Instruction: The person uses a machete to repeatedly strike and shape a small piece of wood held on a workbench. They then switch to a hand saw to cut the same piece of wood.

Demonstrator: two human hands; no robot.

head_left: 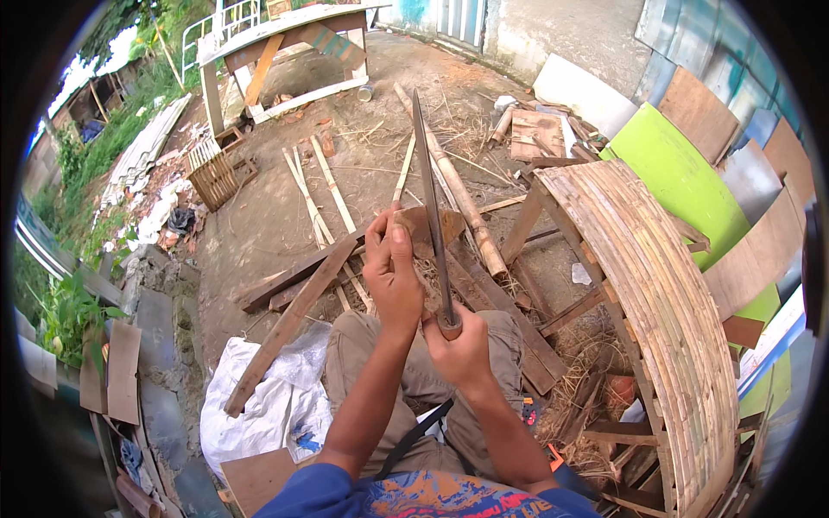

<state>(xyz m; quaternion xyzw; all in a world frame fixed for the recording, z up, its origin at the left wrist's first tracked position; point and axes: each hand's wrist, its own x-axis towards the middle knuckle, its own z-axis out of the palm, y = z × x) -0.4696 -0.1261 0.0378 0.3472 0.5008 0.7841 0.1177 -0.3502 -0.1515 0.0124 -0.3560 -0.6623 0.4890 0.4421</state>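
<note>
In my right hand (458,345) is the handle of a long machete (429,198), its dark, narrow blade pointing up and away from me. My left hand (393,276) is closed, thumb upward, at the edge of a short brown piece of wood (417,226) just behind the blade. The blade crosses in front of this piece; whether they touch I cannot tell. Both hands are close together above my lap. A long wooden slat (289,328) slants from beside my left hand down to a white sack (250,367).
A bamboo-slat bench (665,302) stands close on my right. Bamboo poles (462,190), thin strips (332,186) and dark planks (509,332) lie ahead. A wooden table (294,43) stands at the far left. Sheet boards, one a green panel (682,181), lean at the right.
</note>
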